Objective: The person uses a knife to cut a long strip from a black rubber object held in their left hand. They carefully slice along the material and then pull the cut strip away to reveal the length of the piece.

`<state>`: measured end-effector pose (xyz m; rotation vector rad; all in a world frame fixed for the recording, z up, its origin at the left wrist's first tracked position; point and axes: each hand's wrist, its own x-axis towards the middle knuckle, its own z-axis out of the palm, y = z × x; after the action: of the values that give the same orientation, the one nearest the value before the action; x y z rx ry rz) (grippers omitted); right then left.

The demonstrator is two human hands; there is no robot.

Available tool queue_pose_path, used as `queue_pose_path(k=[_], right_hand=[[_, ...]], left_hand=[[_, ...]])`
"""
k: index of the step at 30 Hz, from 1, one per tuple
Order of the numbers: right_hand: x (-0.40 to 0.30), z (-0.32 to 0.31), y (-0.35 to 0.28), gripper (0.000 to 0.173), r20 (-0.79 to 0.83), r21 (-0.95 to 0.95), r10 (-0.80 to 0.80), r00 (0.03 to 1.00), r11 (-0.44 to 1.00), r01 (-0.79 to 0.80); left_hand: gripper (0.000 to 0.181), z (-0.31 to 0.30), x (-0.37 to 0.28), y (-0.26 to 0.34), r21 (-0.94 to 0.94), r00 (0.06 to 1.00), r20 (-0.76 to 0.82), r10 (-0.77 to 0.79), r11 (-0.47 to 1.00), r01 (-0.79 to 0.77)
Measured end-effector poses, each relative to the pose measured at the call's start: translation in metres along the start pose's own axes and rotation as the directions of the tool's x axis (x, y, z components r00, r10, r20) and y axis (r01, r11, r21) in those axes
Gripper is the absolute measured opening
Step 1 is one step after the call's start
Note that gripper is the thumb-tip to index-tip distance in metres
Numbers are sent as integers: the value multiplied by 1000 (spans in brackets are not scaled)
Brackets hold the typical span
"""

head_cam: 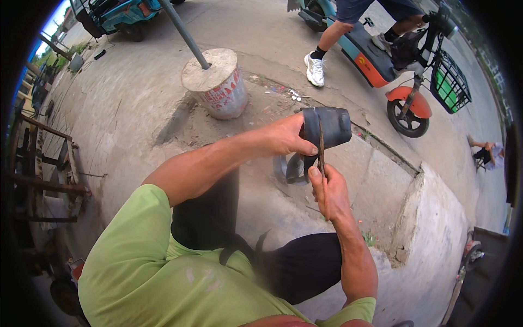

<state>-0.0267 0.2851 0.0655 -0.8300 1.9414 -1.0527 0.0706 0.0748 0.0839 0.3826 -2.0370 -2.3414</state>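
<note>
My left hand (292,137) grips a wide curved piece of black rubber (333,126) by its near end, the thumb on the outside and the other fingers mostly hidden behind it. A narrower black strip (296,167) hangs in loops below that hand. My right hand (331,190) is closed around a long, thin, brownish tool (321,143), whose upper part lies across the rubber close to my left thumb. The kind of tool is not clear; a reddish-brown part of it runs down along my right wrist.
A concrete-filled bucket base (222,96) holds up a metal pole (186,34). Beyond it, a person's leg (322,53) stands beside an orange and teal electric scooter (369,65). A rusty metal frame (49,184) is at left, a broken concrete ledge (425,212) at right. Another person (492,153) sits far right.
</note>
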Motion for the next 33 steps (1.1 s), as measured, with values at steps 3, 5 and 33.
queue_pose_path(k=[3, 5, 33], right_hand=[[-1, 1, 2, 62, 19, 43, 25, 999, 999, -26], [0, 1, 2, 62, 17, 39, 36, 999, 999, -37], [3, -1, 10, 62, -33, -62, -50, 998, 997, 48]], left_hand=[[74, -1, 0, 1, 48, 1000, 3, 19, 999, -19], [73, -2, 1, -2, 30, 1000, 9, 17, 999, -17], [69, -16, 4, -3, -284, 996, -72, -45, 959, 23]])
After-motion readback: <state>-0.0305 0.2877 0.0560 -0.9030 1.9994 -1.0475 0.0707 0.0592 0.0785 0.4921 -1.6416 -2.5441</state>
